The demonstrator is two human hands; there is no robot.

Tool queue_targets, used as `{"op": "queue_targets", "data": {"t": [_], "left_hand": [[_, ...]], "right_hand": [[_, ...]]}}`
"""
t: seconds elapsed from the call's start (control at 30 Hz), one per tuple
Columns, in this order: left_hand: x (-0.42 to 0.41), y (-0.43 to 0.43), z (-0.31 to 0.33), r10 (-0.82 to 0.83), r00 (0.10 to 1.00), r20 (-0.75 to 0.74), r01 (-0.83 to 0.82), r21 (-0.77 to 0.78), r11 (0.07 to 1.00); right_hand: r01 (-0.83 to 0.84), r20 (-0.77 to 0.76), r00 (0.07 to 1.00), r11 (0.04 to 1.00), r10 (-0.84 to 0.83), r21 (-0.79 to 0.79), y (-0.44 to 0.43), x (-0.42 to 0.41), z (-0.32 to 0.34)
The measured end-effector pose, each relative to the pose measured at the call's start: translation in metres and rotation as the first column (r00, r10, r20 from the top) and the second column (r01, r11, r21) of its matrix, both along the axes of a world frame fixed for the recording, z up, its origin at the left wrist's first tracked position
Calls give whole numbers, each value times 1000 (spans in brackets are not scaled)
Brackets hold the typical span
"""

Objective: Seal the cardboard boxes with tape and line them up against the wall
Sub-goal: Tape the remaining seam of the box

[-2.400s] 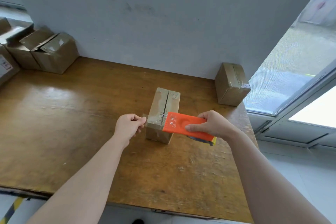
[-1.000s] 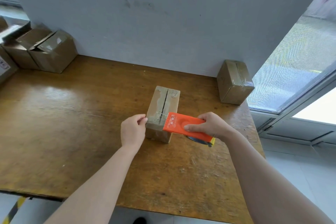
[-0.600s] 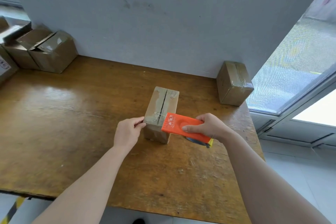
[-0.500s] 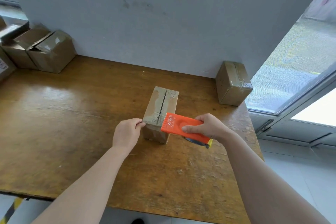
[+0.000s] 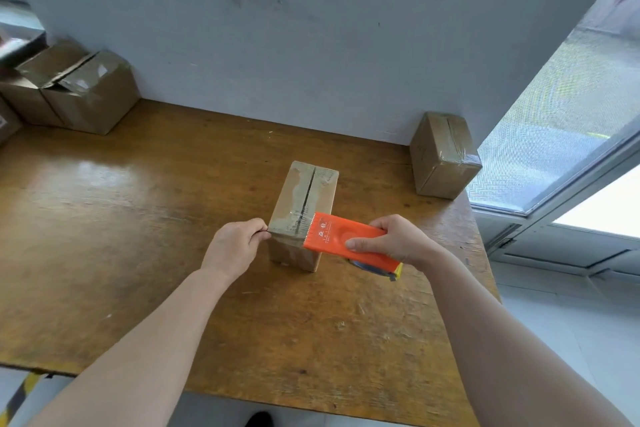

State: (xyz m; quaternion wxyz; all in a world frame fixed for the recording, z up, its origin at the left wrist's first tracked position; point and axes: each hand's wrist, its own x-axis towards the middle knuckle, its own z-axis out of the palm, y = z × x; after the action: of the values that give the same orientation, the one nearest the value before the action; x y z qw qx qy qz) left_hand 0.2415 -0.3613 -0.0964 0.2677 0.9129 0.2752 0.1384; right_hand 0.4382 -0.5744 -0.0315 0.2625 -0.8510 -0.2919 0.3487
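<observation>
One box | left hand fingers pinch tape (barely visible) | right hand fingers grip dispenser, roll mostly hidden

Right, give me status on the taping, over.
Left hand pinches tape at box corner. Right hand grips dispenser on box top. Seam not yet covered. Nothing in the way.

table: central box, right box, left boxes
</observation>
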Motion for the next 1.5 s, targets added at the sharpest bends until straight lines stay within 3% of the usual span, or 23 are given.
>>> {"op": "queue_targets", "data": {"t": [0.27, 0.47, 0.6, 0.67, 0.73, 0.83, 0.9, 0.97, 1.1, 1.17, 1.27, 1.4, 1.5], "left_hand": [[-1, 0, -4, -10, 1000, -9, 10, 29, 1000], [6, 11, -2, 20, 1000, -18, -24, -268, 963], [11, 17, -5, 27, 998, -56, -47, -384, 922], [14, 17, -10, 94, 992, -80, -122, -514, 849], [18, 18, -14, 196, 975, -105, -215, -665, 715], [22, 19, -14, 321, 938, -128, -307, -738, 602], [25, 16, -12, 387, 919, -72, -323, -702, 635], [28, 11, -9, 414, 909, 50, -297, -619, 727], [26, 0, -9, 307, 942, 134, -245, -353, 903], [25, -2, -14, 271, 952, 140, -232, -247, 941], [26, -3, -12, 245, 966, 86, -226, -188, 956], [29, -8, 5, 262, 964, -51, -267, -227, 937], [42, -13, 16, 283, 934, -217, -322, -172, 931]], "right_hand": [[-1, -20, 1000, 1000, 1, -11, 3, 2, 0], [-3, -26, 1000, 1000, 3, -5, 2, 4, -1], [5, -9, 1000, 1000, -5, -2, 2, 6, -2], [-2, -7, 1000, 1000, 2, -6, 2, 7, -2], [-4, -7, 1000, 1000, 4, -5, 2, 7, -1], [3, -18, 1000, 1000, -3, -1, 1, 10, 1], [7, -29, 1000, 1000, -7, -1, 1, 11, 1], [13, -40, 999, 1000, -13, 4, 1, 12, 1], [12, -45, 999, 1000, -12, 3, 3, 13, 0], [10, -43, 999, 1000, -9, 2, 3, 14, -1], [2, -41, 999, 1000, -3, -6, 4, 15, -2], [0, -38, 999, 1000, 0, -4, 5, 15, -5], [-8, -33, 999, 1000, 8, 13, 7, 13, -5]]}}
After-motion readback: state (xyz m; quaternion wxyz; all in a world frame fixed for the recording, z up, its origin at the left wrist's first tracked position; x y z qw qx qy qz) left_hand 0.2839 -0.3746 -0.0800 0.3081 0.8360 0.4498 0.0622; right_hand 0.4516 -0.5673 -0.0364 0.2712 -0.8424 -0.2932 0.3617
